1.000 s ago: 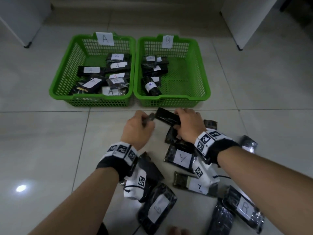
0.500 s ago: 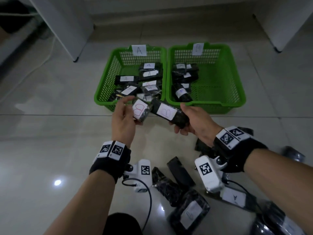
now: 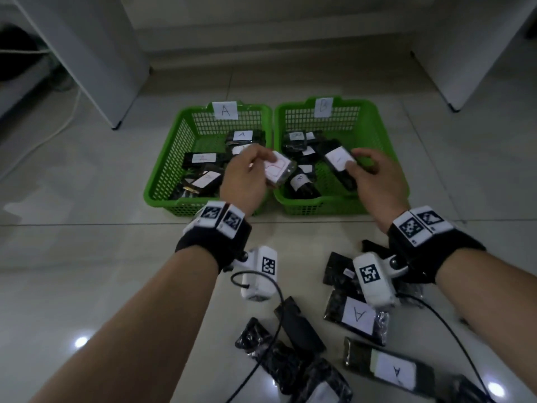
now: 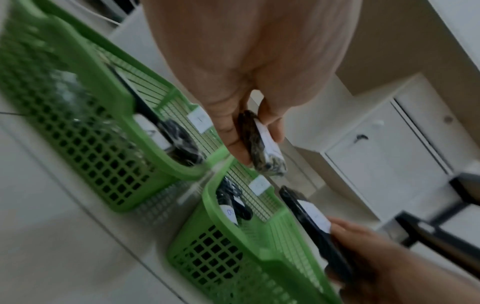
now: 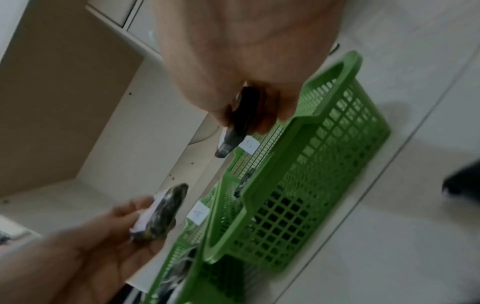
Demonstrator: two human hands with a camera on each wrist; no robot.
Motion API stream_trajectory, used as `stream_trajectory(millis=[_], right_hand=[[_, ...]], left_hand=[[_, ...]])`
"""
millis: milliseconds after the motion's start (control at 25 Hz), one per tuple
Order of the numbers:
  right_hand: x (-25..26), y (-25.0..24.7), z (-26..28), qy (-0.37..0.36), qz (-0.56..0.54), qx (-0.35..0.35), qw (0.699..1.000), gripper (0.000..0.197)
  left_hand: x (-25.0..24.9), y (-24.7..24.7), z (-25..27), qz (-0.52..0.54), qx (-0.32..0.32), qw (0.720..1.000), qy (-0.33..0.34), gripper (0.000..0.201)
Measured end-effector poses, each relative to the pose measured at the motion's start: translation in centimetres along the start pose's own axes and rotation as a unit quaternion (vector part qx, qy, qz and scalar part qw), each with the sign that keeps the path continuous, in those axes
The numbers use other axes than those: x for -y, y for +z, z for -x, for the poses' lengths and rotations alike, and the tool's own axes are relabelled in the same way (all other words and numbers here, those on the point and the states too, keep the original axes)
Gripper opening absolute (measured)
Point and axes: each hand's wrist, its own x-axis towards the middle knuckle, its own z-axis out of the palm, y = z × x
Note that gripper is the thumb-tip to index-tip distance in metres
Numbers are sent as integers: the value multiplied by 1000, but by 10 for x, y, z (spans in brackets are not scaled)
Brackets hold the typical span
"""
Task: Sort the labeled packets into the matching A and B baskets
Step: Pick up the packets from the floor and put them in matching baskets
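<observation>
Two green baskets stand side by side on the floor, basket A (image 3: 171, 170) on the left and basket B (image 3: 377, 135) on the right, each holding several labeled black packets. My left hand (image 3: 263, 161) pinches a small packet (image 3: 277, 171) with a red-lettered white label above the seam between the baskets. My right hand (image 3: 353, 159) grips a long black packet (image 3: 338, 162) over basket B. In the left wrist view the small packet (image 4: 262, 144) sits between thumb and fingers. In the right wrist view the long packet (image 5: 239, 119) sticks out past my fingers above basket B (image 5: 324, 164).
Several loose packets lie on the tiled floor near me, two with A labels (image 3: 356, 317) (image 3: 392, 370) and unlabeled-side ones (image 3: 299, 327). White cabinet legs (image 3: 116, 123) stand behind the baskets. A cable (image 3: 66, 120) runs along the floor at far left.
Both hands rose from the floor pile with their packets and moved forward. They now hover over the baskets, the right one over B.
</observation>
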Motion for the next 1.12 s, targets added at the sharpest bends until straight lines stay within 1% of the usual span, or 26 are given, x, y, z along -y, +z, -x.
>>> stream_trajectory(millis=[40, 80, 120, 160, 240, 280, 360, 480, 520, 560, 640, 720, 760, 800, 840, 880, 920, 960, 1040, 1080, 1120], right_hand=[[-6, -4, -8, -28, 45, -30, 998, 28], [-14, -7, -15, -50, 90, -39, 994, 28], [-21, -6, -19, -67, 142, -26, 987, 28], [-29, -6, -21, -83, 193, -2, 978, 34], [-41, -4, -21, -91, 261, 40, 960, 51], [-43, -3, -19, -91, 282, 41, 954, 52], [-44, -3, -14, -115, 305, 5, 945, 43], [-37, -6, 16, -211, 269, -66, 938, 32], [-41, -6, 25, -234, 255, -72, 935, 29], [-44, -11, 41, -242, 248, -62, 936, 28], [-55, -23, 67, -225, 250, -9, 942, 30], [-74, -41, 85, -175, 279, 80, 941, 37], [-83, -52, 93, -141, 299, 129, 935, 41], [-90, -61, 97, -111, 314, 176, 927, 47], [-96, -67, 101, -91, 319, 212, 919, 53], [-99, -70, 103, -82, 316, 232, 916, 56], [-100, -71, 102, -83, 313, 237, 916, 55], [-99, -68, 103, -90, 310, 236, 917, 52], [-95, -60, 103, -115, 304, 224, 919, 47], [-94, -56, 103, -124, 294, 215, 923, 47], [-92, -53, 102, -128, 274, 198, 932, 46]], left_hand=[[-4, 13, -8, -47, 32, 998, 14, 32], [-6, 27, -13, -89, 64, 994, 21, 30], [-7, 39, -15, -127, 98, 987, 24, 27], [-6, 51, -17, -166, 138, 976, 27, 26], [-2, 68, -13, -252, 207, 944, 37, 33], [0, 72, -10, -283, 221, 932, 43, 36], [6, 75, -2, -311, 212, 925, 48, 42], [6, 71, 20, -320, 156, 931, 80, 50], [6, 72, 26, -321, 147, 931, 92, 50], [4, 72, 35, -325, 154, 928, 96, 52], [0, 71, 55, -319, 164, 928, 101, 49], [-1, 75, 81, -290, 143, 935, 145, 37], [0, 79, 95, -280, 151, 934, 165, 30], [1, 84, 107, -279, 184, 927, 169, 29], [6, 89, 119, -287, 239, 914, 155, 32], [11, 94, 126, -304, 298, 895, 131, 37], [17, 98, 129, -321, 339, 877, 113, 40], [25, 100, 130, -336, 358, 865, 104, 41], [35, 99, 126, -357, 358, 856, 111, 41], [39, 99, 124, -367, 353, 854, 110, 46], [42, 97, 123, -389, 353, 844, 106, 54]])
